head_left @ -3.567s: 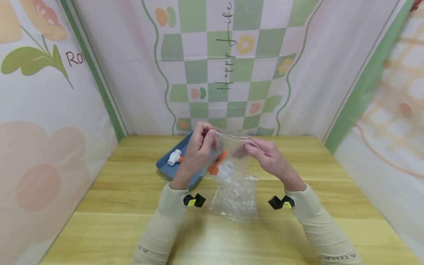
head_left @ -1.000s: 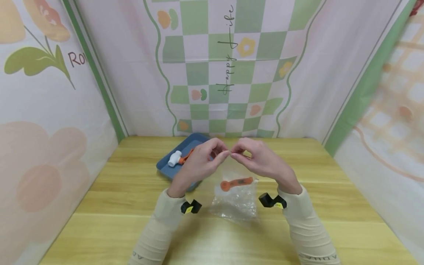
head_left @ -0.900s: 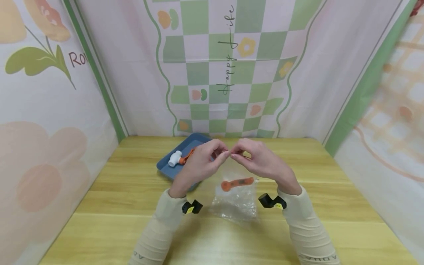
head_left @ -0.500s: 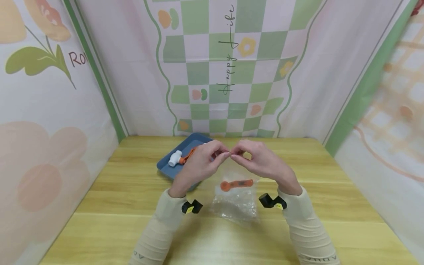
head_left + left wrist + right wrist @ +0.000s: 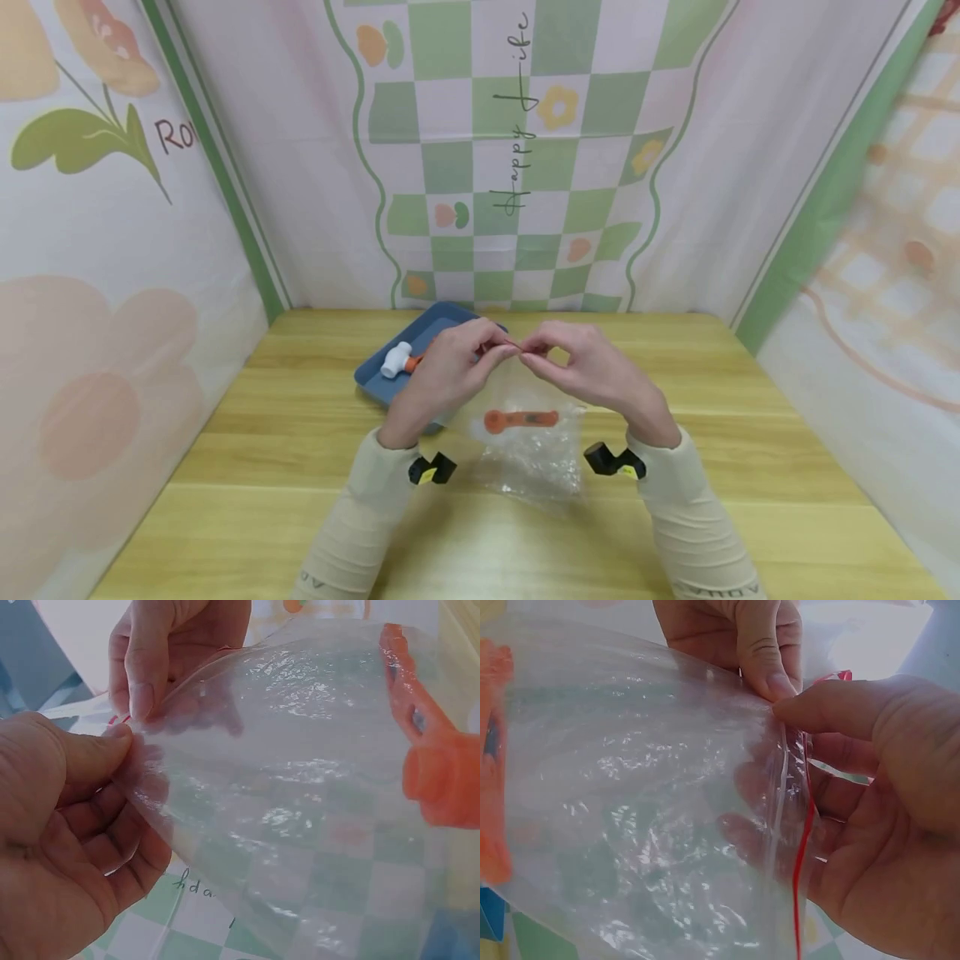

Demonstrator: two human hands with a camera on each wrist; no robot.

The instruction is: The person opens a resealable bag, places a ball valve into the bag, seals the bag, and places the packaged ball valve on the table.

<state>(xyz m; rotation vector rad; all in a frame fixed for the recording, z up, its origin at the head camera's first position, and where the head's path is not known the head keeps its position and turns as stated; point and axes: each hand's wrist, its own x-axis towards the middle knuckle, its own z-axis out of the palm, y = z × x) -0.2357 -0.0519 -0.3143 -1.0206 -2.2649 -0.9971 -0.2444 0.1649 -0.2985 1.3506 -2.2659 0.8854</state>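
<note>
My left hand and right hand meet at the top edge of a clear zip bag, each pinching it between thumb and fingers. A red strip runs along the bag's mouth in the right wrist view. Low in the hanging bag lies a valve with an orange lever handle; its round hub shows in the left wrist view. My thumbs are almost tip to tip at the seal. In the right wrist view, fingers of the right hand show through the plastic behind the bag.
Behind the left hand a blue tray holds a similar white piece with an orange part, partly hidden by that hand. Crinkled clear plastic bags lie on the wooden table below the held bag. Printed cloth walls surround the table.
Since the oldest frame, the hands have come together from opposite ends of the bag's mouth. Over the last half second, the valve has swung slightly left and the hands have dipped a little.
</note>
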